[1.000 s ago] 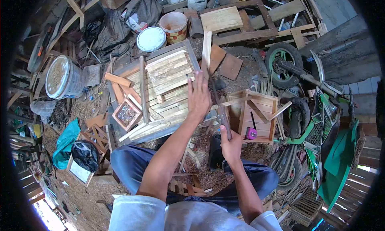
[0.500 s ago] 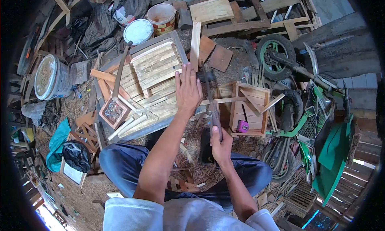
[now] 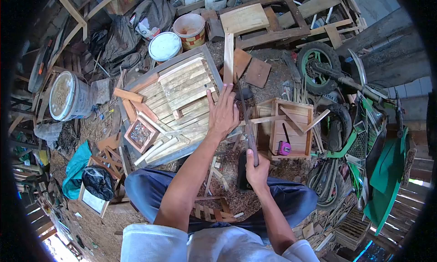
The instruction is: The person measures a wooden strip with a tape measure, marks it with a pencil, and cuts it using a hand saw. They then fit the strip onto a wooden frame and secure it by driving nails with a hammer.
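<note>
My left hand point(image 3: 224, 115) lies with its fingers stretched over the near end of a pale wooden strip point(image 3: 228, 57), by the workbench's right edge. Beyond the fingertips the strip points away from me. My right hand point(image 3: 257, 172) is closed round the straight handle of a long-bladed tool point(image 3: 249, 131). Its narrow dark blade points away, just right of my left hand; seen nearly edge-on, its exact kind is unclear. Left of my left hand, a slatted wooden panel point(image 3: 186, 84) rests on the low workbench point(image 3: 169, 160).
A hammer-like tool and a square wooden box point(image 3: 141, 131) with small metal bits lie on the bench. At right are a wooden drawer point(image 3: 293, 149) holding a pink tape measure point(image 3: 284, 147), and a green motorbike point(image 3: 339, 148). Buckets point(image 3: 165, 46) stand behind; shavings cover the floor.
The whole view has shifted, with the bench and drawer appearing further right and lower. My left thumb stands further from the fingers. My right hand still grips the long-bladed tool.
</note>
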A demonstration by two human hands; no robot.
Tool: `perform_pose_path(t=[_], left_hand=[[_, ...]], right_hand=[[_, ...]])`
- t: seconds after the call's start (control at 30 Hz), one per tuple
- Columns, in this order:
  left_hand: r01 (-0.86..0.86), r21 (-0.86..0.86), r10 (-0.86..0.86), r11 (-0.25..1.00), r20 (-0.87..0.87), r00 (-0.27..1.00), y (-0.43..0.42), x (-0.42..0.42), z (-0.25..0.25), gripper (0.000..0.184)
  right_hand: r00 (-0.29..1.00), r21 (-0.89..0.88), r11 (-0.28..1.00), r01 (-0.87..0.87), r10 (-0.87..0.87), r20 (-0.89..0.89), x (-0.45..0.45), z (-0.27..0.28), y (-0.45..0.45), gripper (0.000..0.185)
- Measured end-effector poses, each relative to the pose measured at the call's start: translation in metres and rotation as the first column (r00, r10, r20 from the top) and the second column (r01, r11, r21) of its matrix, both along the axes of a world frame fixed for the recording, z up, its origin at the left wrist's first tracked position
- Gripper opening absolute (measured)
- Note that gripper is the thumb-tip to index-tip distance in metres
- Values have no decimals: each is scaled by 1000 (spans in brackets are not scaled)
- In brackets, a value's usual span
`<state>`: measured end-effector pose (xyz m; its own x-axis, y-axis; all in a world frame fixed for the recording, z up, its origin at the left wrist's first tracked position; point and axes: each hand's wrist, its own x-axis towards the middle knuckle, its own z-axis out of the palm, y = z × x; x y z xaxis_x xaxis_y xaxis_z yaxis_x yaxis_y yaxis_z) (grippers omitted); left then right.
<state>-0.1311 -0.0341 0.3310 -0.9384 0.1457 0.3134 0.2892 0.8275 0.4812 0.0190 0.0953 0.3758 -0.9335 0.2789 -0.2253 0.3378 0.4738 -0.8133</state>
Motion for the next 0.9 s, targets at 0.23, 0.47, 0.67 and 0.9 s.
perform_pose_path(t=[0.23, 0.47, 0.67, 0.9], left_hand=[[-106, -56, 106, 993, -9, 994, 8, -5, -5, 37], [-73, -118, 75, 990, 9, 997, 6, -6, -4, 38], [-80, -115, 79, 990, -7, 997, 6, -7, -9, 43], [-104, -110, 107, 988, 20, 994, 7, -9, -5, 44]], right_hand=[[995, -155, 987, 38, -52, -88, 19, -56, 7, 44], [1000, -72, 997, 15, -15, -6, 4, -8, 6, 42], [991, 64, 998, -26, 17, 131, -39, 71, -13, 49], [995, -233, 968, 95, -88, 40, 35, -74, 16, 38]])
